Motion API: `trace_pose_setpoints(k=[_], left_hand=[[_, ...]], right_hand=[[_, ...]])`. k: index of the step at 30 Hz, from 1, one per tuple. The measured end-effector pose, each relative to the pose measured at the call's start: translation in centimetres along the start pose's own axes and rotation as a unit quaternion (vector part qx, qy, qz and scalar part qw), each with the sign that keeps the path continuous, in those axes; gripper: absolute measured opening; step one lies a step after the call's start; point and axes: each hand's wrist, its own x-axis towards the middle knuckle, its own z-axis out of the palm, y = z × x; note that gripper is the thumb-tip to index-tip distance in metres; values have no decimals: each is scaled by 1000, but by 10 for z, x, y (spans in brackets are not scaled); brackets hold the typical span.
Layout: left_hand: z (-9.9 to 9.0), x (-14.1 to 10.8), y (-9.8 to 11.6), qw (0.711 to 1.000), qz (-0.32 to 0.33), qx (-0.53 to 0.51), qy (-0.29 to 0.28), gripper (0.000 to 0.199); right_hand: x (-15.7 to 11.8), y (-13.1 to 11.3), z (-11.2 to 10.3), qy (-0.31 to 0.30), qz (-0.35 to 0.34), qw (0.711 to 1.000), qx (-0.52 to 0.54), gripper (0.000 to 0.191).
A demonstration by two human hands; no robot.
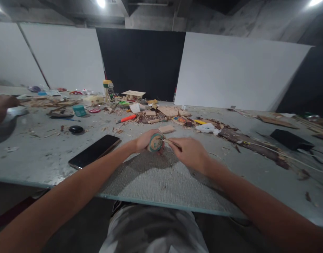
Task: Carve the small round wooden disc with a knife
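My left hand (146, 140) is closed around a small round piece (155, 142) with a teal rim and a tan face turned toward me. In my right hand (189, 151) a thin brush-like tool (167, 141) is pinched, its tip at the right side of the round piece. The tip is too small to make out clearly. Both hands are just above the grey table (156, 179). Right behind them lies a flat pale wood block (166, 129). A black phone (95, 151) rests beside my left forearm.
Wood scraps and shavings (148, 117) cover the table's middle, with an orange-handled cutter (127, 118). A teal jar (79, 110) and a black oval object (76, 129) sit left. Bark strips (253, 146) and a black box (291, 140) are right. Another person's hand (5, 102) is far left.
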Motion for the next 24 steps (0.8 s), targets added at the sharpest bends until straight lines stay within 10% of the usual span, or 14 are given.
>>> trace_pose_setpoints(k=[24], left_hand=[[8, -9, 8, 999, 41, 24, -22, 44]], right_hand=[[0, 4, -1, -58, 9, 989, 137, 37]])
